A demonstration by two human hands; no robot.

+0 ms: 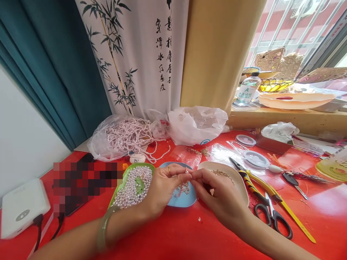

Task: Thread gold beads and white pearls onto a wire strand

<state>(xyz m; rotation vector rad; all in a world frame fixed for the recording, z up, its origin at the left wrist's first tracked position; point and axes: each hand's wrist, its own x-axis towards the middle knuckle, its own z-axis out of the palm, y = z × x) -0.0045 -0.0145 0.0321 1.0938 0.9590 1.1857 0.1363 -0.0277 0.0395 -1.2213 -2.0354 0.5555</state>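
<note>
My left hand (162,187), with a ring and a pale green bangle, pinches a tiny bead (187,171) between thumb and forefinger. The fingertips of my right hand (217,195) are pressed together and meet the left ones; whatever they grip is too small to make out. Both hands hover over a blue plate (187,203) with small clear and pale beads. To the left, a green tray (115,191) holds many white pearl beads and a green piece. Partly behind my right hand is a beige plate (240,173) with small gold beads.
Yellow-handled pliers (245,177), a yellow tweezer-like tool (292,215) and black-handled scissors (273,218) lie at right. Pearl strands (130,135) spill from a plastic bag at the back, beside a white bag (195,124). A white box (24,207) with cables sits far left.
</note>
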